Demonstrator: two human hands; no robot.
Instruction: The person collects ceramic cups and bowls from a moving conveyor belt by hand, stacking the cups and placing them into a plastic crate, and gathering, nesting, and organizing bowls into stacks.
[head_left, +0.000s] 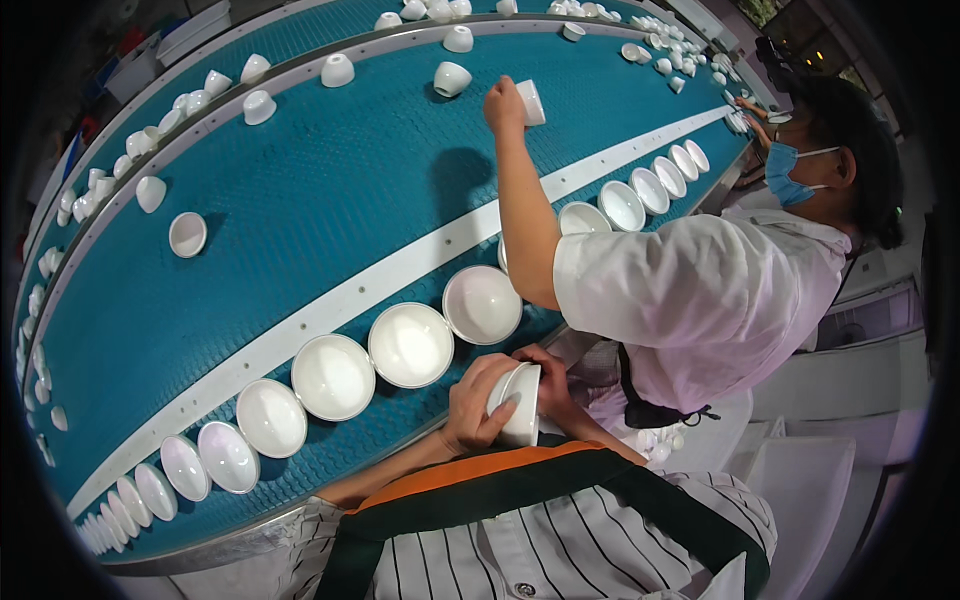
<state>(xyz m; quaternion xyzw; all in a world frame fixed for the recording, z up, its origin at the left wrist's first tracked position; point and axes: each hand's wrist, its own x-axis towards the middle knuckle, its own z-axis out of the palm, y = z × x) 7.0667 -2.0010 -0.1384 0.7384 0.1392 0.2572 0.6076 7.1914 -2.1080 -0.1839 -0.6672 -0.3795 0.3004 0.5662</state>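
Close to my chest, at the belt's near edge, I hold what looks like two nested white ceramic bowls (523, 405), tipped on their side. My left hand (472, 401) wraps the near-left side, its thumb across the outer wall. Around the far side go the fingers of my right hand (553, 381), partly hidden by the bowls. Just beyond them on the blue conveyor belt (337, 442), a row of larger white bowls stands mouth up, including one bowl (482, 305) nearest my hands and another (411, 345) to its left.
A white divider rail (362, 289) splits the belt lanes. Scattered small white cups (452, 79) lie on the far lane. At my right, a masked co-worker (690, 277) reaches across the belt, a white cup (531, 103) in one hand. White bins (799, 487) stand lower right.
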